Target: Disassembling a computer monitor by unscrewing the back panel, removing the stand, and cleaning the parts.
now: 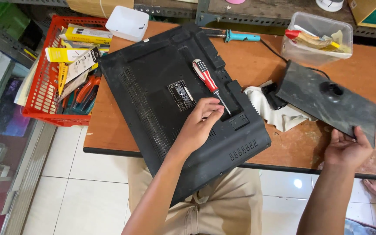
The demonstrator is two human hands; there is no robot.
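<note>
Wood table (257, 61), tile floor (83, 191), prob. workshop.

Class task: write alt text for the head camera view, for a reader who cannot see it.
A person's left hand rests on the back of a black monitor lying face down on a wooden table, fingertips at a red-handled screwdriver. Their right hand grips the edge of a dark stand base. A red basket of tools sits at left.

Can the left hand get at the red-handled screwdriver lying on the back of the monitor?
Probably yes. The left hand rests on the black monitor back, fingertips right beside the tip of the screwdriver, which lies bare on top with nothing over it.
</note>
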